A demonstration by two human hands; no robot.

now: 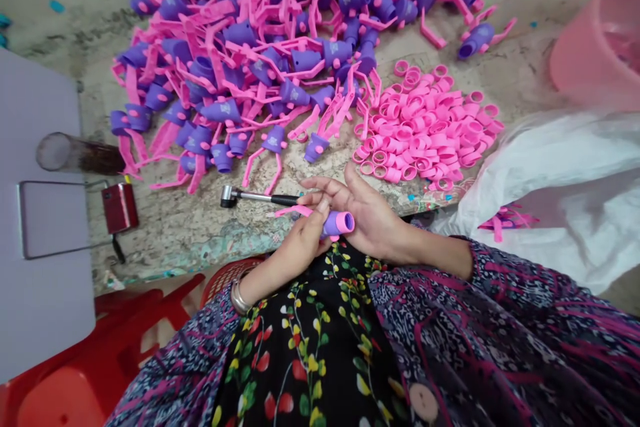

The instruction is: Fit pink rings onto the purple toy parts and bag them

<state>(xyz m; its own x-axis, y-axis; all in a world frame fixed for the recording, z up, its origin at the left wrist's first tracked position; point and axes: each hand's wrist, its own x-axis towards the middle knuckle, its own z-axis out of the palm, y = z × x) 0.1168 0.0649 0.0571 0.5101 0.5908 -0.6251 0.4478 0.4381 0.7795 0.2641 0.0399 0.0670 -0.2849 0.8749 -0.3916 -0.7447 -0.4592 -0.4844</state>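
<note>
My left hand [306, 233] is closed around a purple plastic part [331, 221] with pink arms, held above my lap at the table's edge. A pink ring [345, 222] sits around the end of this part that points right. My right hand [373, 217] is palm up just beside it, thumb and fingers stretched out; whether it touches the part I cannot tell. Past the fingertips lies a small hammer [255, 196] with a silver shaft, its black handle partly hidden by my hands.
A large heap of purple-and-pink parts [240, 70] covers the far table. Right of it lies a pile of loose pink rings [430, 123]. A pink tub [595, 47] and a white sack [565, 180] stand at right. At left are a glass [55, 152] and a small red box [120, 207].
</note>
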